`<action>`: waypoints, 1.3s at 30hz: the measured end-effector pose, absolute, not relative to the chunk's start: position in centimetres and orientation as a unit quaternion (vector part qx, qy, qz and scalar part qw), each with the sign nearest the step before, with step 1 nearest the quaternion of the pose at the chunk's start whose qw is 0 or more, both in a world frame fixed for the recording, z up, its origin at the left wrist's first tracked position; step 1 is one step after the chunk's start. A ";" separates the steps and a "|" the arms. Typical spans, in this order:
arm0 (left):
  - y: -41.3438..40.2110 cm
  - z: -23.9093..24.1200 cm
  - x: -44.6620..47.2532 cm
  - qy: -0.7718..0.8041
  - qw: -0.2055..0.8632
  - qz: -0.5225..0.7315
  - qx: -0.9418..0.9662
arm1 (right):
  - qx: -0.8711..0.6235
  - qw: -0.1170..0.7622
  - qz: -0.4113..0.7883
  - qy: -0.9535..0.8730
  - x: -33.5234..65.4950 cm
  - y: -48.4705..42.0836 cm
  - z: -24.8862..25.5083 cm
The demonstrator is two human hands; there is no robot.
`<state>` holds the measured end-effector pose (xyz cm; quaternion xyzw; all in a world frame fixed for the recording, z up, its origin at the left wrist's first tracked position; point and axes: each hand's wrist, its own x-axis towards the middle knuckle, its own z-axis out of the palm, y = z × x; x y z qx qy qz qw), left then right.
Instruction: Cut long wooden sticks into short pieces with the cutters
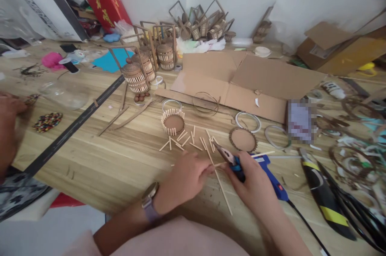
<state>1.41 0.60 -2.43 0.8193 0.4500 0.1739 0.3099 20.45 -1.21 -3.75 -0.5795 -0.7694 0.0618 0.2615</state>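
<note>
My right hand (251, 175) is wrapped around pliers (226, 154) with blue handles, their jaws pointing up and left. My left hand (188, 173), a watch on its wrist, has its fingers pinched together at a thin wooden stick (221, 187) slanting between the hands. Another pale stick (265, 154) pokes out beyond my right hand; its middle is hidden. Several short cut sticks (183, 136) lie scattered just past my fingers. Behind them stands a small round basket base (173, 122) with upright sticks around its rim. A round disc (243, 139) with a dark beaded edge lies to the right.
A blue glue gun (273, 175), a black-and-yellow cutter (324, 195) and black scissors (352, 203) lie at right. Flattened cardboard (217, 71) spans the back, beside finished lidded baskets (135, 77). Another person's hand (9, 127) is at the left edge, near a bead coaster (47, 122).
</note>
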 end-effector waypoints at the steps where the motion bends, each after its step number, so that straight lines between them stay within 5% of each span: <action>1: 0.9 -2.3 1.0 0.424 0.394 0.185 0.794 | -0.570 0.271 0.118 -0.766 20.9 -1.1 -3.2; 3: 1.5 -2.1 0.4 0.407 0.545 0.209 0.703 | -0.561 0.289 0.192 -0.751 21.7 -1.1 -2.2; 6: 1.8 -2.0 0.4 0.422 0.630 0.259 0.598 | -0.566 0.309 0.215 -0.734 22.0 -1.3 -1.2; 13: 1.4 -3.1 1.6 0.397 0.629 0.221 0.630 | -0.524 0.234 0.272 -0.772 20.5 -1.8 -2.0; 23: 1.0 -3.1 1.8 0.365 0.701 0.143 0.596 | -0.506 0.253 0.285 -0.774 20.1 -2.0 -2.7; 28: 1.2 -4.0 1.8 0.373 0.727 0.247 0.522 | -0.535 0.343 0.199 -0.746 19.5 -2.0 -3.2; 39: 0.5 -4.2 3.1 0.385 0.761 0.329 0.405 | -0.565 0.328 0.154 -0.741 18.1 -2.5 -4.5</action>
